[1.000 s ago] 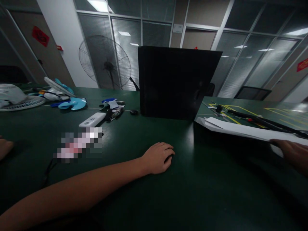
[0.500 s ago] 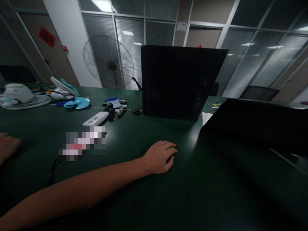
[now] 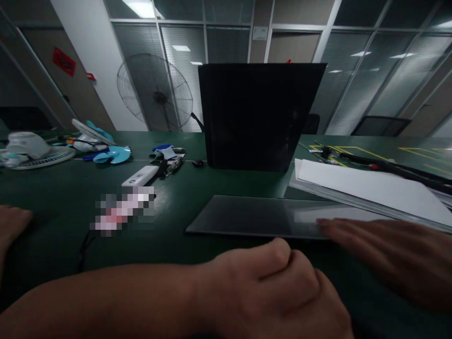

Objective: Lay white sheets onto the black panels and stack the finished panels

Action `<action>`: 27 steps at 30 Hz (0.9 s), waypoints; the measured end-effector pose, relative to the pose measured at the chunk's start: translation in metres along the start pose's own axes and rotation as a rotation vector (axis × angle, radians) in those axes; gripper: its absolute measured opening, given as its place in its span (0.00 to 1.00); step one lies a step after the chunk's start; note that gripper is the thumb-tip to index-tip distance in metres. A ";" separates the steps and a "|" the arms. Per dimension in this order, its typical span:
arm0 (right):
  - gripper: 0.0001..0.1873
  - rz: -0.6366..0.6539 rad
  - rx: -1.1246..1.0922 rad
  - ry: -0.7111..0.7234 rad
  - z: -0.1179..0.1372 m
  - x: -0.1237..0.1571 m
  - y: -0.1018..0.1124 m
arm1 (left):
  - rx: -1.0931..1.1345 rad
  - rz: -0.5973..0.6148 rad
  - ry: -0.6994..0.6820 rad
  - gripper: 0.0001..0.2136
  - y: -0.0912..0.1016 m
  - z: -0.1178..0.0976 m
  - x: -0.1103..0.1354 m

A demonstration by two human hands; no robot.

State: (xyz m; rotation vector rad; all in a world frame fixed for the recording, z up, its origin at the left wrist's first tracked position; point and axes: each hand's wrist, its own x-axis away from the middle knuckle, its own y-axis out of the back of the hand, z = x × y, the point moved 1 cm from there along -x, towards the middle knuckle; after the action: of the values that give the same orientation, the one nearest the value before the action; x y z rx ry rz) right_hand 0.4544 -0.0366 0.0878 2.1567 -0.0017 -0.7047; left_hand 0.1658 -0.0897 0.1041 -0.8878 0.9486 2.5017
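Note:
A dark, glossy flat panel (image 3: 247, 216) lies low over the green table, with pale reflections at its right end. My left hand (image 3: 278, 287) is closed in front of the panel's near edge, its fingers curled under. Whatever that hand holds, if anything, is hidden from view. Over on the right, my right hand (image 3: 391, 254) is somewhat blurred, with its fingers stretched out. Its fingertips overlap the panel's near right part; contact is hard to tell.
An upright black panel (image 3: 261, 117) stands behind. White sheets (image 3: 367, 183) are stacked at right. At left are a white power strip-like block (image 3: 141, 176), a pixelated item (image 3: 123, 210), blue fan blades (image 3: 115, 154) and another person's hand (image 3: 14, 223).
The dark panel at right has swung down flat and extends leftward, uncovering the white sheets. My left hand drew nearer and curled closed from lying spread. My right hand came into view.

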 end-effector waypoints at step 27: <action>0.31 0.563 -0.078 -0.594 -0.088 -0.016 -0.185 | 0.443 0.944 0.777 0.34 -0.081 0.027 0.118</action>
State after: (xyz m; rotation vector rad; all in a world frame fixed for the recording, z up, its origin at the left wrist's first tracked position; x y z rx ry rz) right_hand 0.4402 0.1502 0.0034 1.6758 -0.8425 -0.9473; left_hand 0.1040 -0.0032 0.0039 -1.5330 2.5456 2.3340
